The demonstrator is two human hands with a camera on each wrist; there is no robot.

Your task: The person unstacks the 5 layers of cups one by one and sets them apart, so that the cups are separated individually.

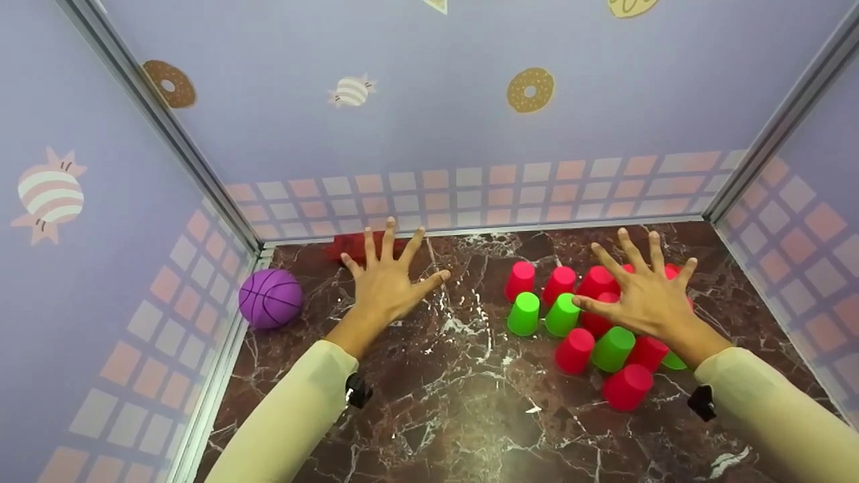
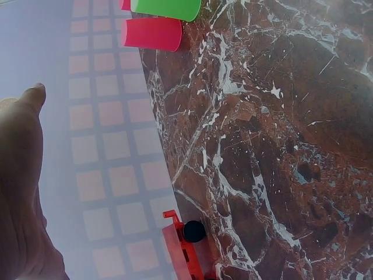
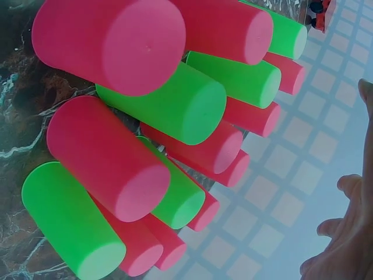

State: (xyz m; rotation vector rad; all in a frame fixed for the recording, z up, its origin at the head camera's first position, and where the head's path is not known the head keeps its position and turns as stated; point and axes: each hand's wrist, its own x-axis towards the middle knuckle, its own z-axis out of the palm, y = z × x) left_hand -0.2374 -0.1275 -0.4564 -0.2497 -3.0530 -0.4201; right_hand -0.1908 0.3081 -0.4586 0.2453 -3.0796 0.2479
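Note:
My left hand (image 1: pixel 388 287) is held over the table with fingers spread, holding nothing. Behind its fingers, by the back wall, lies a red toy vehicle (image 1: pixel 345 247), partly hidden; the left wrist view shows its black wheel (image 2: pixel 194 231). My right hand (image 1: pixel 645 299), fingers also splayed and grasping nothing, hovers above a group of upside-down plastic cups. Some are pinkish red, like the front cup (image 1: pixel 628 388); others are green, like the cup (image 1: pixel 523 314) at the group's left side. This hand hides several cups in the head view; more appear in the right wrist view, including a green cup (image 3: pixel 73 221).
A small purple basketball (image 1: pixel 271 299) sits at the left edge, against the left wall (image 1: pixel 134 295). Patterned panels enclose the dark marble-look tabletop (image 1: pixel 463 409) at left, right and back. The back wall (image 1: pixel 443 121) rises straight behind the toy and cups.

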